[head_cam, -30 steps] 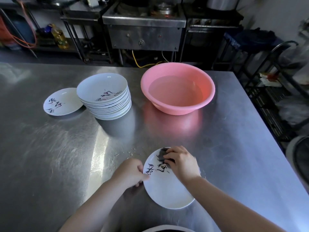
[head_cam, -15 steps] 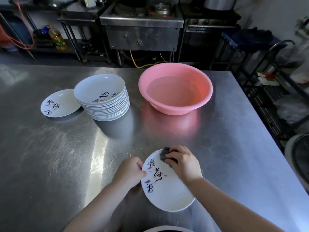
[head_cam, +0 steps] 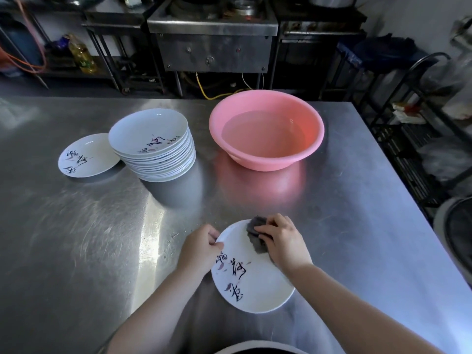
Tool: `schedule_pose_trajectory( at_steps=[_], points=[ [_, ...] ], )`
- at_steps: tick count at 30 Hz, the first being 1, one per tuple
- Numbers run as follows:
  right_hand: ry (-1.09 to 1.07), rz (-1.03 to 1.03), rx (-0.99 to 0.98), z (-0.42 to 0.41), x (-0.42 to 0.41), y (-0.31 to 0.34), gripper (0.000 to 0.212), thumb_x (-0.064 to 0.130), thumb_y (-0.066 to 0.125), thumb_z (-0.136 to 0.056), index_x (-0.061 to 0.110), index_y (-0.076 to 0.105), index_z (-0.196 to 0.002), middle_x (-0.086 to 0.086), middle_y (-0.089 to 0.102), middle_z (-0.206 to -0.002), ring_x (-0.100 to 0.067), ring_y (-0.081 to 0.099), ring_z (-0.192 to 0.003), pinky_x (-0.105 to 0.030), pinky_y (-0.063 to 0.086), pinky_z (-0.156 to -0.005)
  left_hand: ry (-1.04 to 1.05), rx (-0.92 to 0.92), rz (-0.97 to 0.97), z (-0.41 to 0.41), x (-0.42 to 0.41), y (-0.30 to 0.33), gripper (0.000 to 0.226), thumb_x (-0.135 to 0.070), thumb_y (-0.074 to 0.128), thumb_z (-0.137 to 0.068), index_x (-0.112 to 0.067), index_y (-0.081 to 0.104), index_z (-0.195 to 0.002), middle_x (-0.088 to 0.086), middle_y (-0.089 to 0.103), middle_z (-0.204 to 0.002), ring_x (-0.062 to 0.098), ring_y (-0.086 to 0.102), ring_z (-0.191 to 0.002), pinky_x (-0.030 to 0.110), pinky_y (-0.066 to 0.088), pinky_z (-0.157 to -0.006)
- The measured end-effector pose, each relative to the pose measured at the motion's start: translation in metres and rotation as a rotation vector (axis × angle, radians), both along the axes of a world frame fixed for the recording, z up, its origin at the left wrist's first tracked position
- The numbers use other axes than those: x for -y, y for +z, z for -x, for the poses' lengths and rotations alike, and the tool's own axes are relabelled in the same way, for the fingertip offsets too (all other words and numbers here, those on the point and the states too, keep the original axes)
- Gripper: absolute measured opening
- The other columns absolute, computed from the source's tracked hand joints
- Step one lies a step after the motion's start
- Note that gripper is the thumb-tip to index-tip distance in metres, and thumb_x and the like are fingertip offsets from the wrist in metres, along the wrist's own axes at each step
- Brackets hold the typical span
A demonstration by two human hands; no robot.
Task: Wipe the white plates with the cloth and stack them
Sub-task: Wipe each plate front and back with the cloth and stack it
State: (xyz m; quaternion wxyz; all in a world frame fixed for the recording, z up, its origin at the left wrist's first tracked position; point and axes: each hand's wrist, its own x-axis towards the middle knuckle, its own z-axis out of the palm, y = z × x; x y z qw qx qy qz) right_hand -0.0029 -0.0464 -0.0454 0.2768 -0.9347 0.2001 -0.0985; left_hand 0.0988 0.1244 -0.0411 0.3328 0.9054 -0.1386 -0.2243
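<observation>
**Currently: plate turned under the cloth, wiping in progress**

Presently the near plate (head_cam: 251,282) lies on the tabletop (head_cam: 357,226), at its near edge. The left hand (head_cam: 200,247) has its fingers pinched on the plate's left rim; the right hand (head_cam: 281,238) has fingers clamped on the grey cloth (head_cam: 255,236), pressed at the far rim. Against a second ago, the printed characters have swung round toward the person, so the plate was rotated to bring fresh surface under the cloth. Remaining soil cannot be judged. The stack (head_cam: 158,149) and a single plate (head_cam: 86,155) stand well apart, beside the pink basin (head_cam: 267,129).
</observation>
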Motion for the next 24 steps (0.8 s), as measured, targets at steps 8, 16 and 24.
schedule_pose_trajectory(
  at_steps=[8, 16, 24],
  points=[
    [0.165, -0.067, -0.025, -0.010, -0.010, 0.004, 0.021, 0.016, 0.060, -0.093, 0.020, 0.075, -0.108, 0.001, 0.060, -0.110, -0.015, 0.050, -0.107, -0.023, 0.041, -0.086, -0.158, 0.130, 0.095, 0.002, 0.005, 0.002, 0.036, -0.017, 0.078, -0.080, -0.025, 0.064, -0.112, -0.011, 0.060, -0.097, 0.012, 0.062, -0.089, 0.027, 0.049, -0.081],
    [0.069, 0.066, -0.014, -0.002, 0.001, 0.002, 0.018, 0.018, 0.063, -0.089, 0.025, 0.076, -0.100, 0.003, 0.058, -0.100, -0.017, 0.050, -0.102, -0.035, 0.051, -0.070, -0.012, 0.099, 0.195, 0.012, -0.013, -0.005, 0.036, -0.005, 0.076, -0.081, -0.026, 0.065, -0.107, -0.010, 0.060, -0.094, 0.001, 0.059, -0.080, 0.005, 0.041, -0.068],
    [0.244, 0.015, -0.001, -0.020, -0.011, 0.003, 0.022, 0.015, 0.058, -0.094, 0.020, 0.074, -0.108, -0.001, 0.060, -0.109, -0.019, 0.053, -0.103, -0.021, 0.041, -0.084, -0.121, 0.032, 0.092, 0.012, -0.005, 0.001, 0.040, -0.016, 0.074, -0.083, -0.030, 0.056, -0.115, -0.014, 0.059, -0.089, 0.011, 0.059, -0.087, 0.021, 0.040, -0.070]
  ],
)
